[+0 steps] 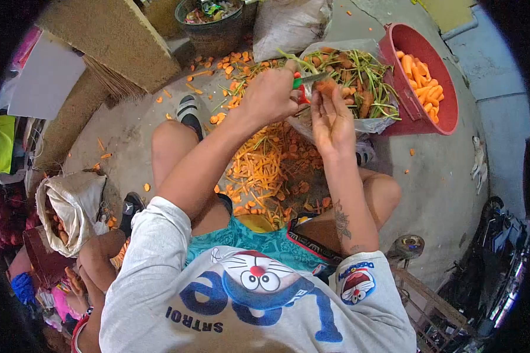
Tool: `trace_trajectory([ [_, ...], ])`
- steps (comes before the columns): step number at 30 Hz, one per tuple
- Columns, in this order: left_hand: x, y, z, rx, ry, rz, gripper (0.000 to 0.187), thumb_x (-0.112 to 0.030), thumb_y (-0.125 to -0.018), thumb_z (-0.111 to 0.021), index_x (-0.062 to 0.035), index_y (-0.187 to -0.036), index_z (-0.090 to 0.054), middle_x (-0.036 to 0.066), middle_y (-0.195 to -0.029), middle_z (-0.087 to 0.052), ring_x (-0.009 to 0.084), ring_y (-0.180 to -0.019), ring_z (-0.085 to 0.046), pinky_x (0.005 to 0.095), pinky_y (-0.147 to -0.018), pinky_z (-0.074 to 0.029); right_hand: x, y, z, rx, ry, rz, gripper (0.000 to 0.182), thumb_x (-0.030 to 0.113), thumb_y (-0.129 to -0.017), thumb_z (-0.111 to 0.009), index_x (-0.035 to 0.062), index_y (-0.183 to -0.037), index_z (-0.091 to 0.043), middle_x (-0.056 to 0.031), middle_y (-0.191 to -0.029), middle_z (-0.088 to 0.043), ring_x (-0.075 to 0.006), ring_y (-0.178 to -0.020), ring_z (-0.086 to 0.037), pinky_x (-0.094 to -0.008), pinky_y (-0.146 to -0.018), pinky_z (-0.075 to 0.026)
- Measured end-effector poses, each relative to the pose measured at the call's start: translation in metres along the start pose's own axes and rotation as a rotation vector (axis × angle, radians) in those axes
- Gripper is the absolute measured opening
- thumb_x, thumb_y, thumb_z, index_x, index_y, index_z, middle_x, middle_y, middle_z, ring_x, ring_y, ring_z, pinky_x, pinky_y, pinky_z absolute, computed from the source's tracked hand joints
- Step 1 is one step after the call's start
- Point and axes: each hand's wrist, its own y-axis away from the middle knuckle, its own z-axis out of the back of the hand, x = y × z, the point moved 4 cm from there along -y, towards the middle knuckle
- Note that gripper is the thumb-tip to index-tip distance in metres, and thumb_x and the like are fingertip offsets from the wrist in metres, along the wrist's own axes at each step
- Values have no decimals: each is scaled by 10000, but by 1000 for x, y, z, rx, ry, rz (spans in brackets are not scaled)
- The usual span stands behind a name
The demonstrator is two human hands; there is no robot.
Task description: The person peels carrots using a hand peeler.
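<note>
In my left hand [271, 94] is a knife [315, 77] with a green and red handle, the fingers closed round it. Its grey blade lies against an unpeeled, soil-brown carrot [325, 87]. My right hand [334, 123], palm up, holds that carrot between thumb and fingers. Just beyond both hands, an open plastic sack [368, 46] holds more brownish carrots with green stalks [384, 88]. Below the hands, a heap of orange peelings [256, 162] covers the floor between my legs.
A red tub [388, 53] of peeled carrots [421, 82] leans at the right. A dark bin [218, 35] and a white sack [291, 26] stand at the back. Carrot ends litter the floor. Another person's leg [100, 259] and an open sack [79, 194] are at the left.
</note>
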Motion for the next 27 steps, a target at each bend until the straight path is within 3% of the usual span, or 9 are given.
trace_trajectory([
  [3,4,-7,-1,-97,17,-131,365,-155,-780,-724,23,-1071,-595,303,-904,-674,472,-902,-670,537,-781,-532,-2,12,-11,126,-6,-57,394,202,-989,-683,13,-1309,-551,-125,-1247,-612,-239,-1207,-572,-346,-1032,-535],
  [5,29,-20,-2,92,-70,57,349,-183,-787,-740,31,-1031,-612,313,-932,-678,459,-913,-678,533,-786,-534,7,16,-20,123,21,-38,404,216,-1004,-663,27,-1334,-527,-118,-1239,-611,-263,-1197,-585,-370,-991,-561],
  [9,25,-17,5,83,31,8,363,-147,-789,-754,21,-1069,-595,297,-930,-683,465,-901,-675,517,-768,-523,33,12,-12,193,250,41,357,237,-1022,-643,39,-1305,-555,-102,-1220,-626,-262,-1070,-663,-393,-849,-595],
  [11,13,-9,8,37,31,-59,358,-125,-788,-747,18,-1071,-582,293,-908,-681,469,-887,-672,516,-760,-519,40,10,-6,162,544,191,329,268,-1000,-687,52,-1242,-632,-59,-1155,-638,-192,-975,-680,-329,-696,-571],
  [12,6,-3,11,-13,31,-120,354,-104,-787,-740,15,-1073,-569,288,-886,-678,473,-873,-669,515,-753,-514,41,9,-3,117,566,215,324,261,-986,-713,38,-1212,-653,-33,-1091,-659,-151,-958,-677,-298,-690,-550],
  [16,-8,7,8,88,19,-111,326,-103,-787,-722,10,-1030,-537,278,-828,-658,485,-837,-654,525,-731,-509,34,8,5,99,594,198,336,241,-964,-745,19,-1200,-656,-21,-1052,-677,-123,-973,-665,-279,-763,-537],
  [18,-11,7,5,100,12,-117,336,-104,-777,-724,11,-1033,-539,280,-836,-661,485,-840,-655,527,-730,-512,32,6,7,162,675,344,323,194,-934,-778,1,-1168,-667,-16,-1049,-685,-104,-974,-648,-266,-855,-513],
  [21,-14,6,3,101,-23,-142,391,-165,-752,-742,37,-1023,-546,283,-837,-675,486,-831,-670,538,-735,-539,30,12,0,192,696,361,277,142,-913,-794,-1,-1125,-687,-13,-1063,-683,-90,-974,-633,-265,-908,-490],
  [27,-16,9,0,62,30,-207,459,-250,-746,-752,69,-1012,-557,292,-817,-682,479,-820,-685,538,-742,-563,27,16,-1,190,692,394,266,98,-898,-798,-11,-1117,-691,-24,-1084,-684,-102,-1000,-640,-272,-935,-498],
])
